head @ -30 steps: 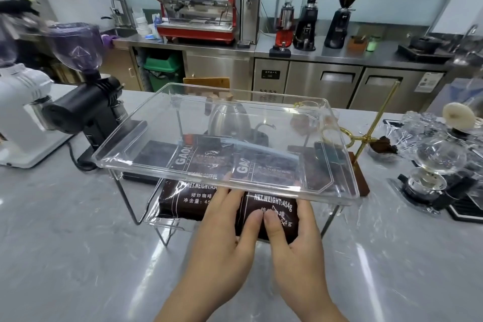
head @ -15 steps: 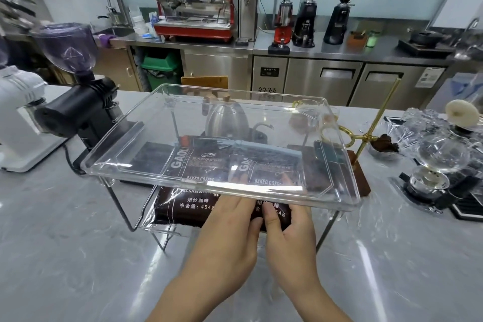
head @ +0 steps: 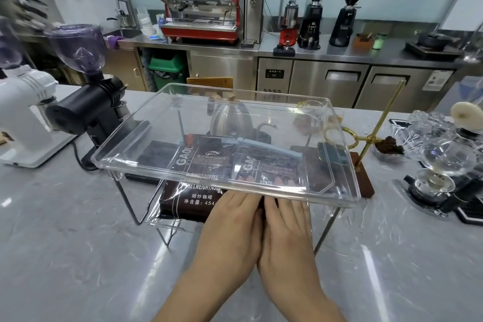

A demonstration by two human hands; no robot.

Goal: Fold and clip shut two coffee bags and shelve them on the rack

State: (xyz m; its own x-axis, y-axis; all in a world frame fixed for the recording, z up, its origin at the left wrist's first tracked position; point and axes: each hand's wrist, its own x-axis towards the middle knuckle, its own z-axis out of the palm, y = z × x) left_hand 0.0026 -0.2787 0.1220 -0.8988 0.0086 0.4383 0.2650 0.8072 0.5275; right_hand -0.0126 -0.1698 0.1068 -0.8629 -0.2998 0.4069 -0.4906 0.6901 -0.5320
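Head cam, fwd-down, close over rack [head: 136, 206]

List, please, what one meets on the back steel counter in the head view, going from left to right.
Red espresso machine → tall steel water boiler → red grinder → black grinder with a clear hopper → black grinder with a dark hopper → small green cup.

We see our left hand [head: 232, 219] and right hand [head: 287, 225] bare, without gloves, rings or watch; both forearms are uncovered, without sleeves.
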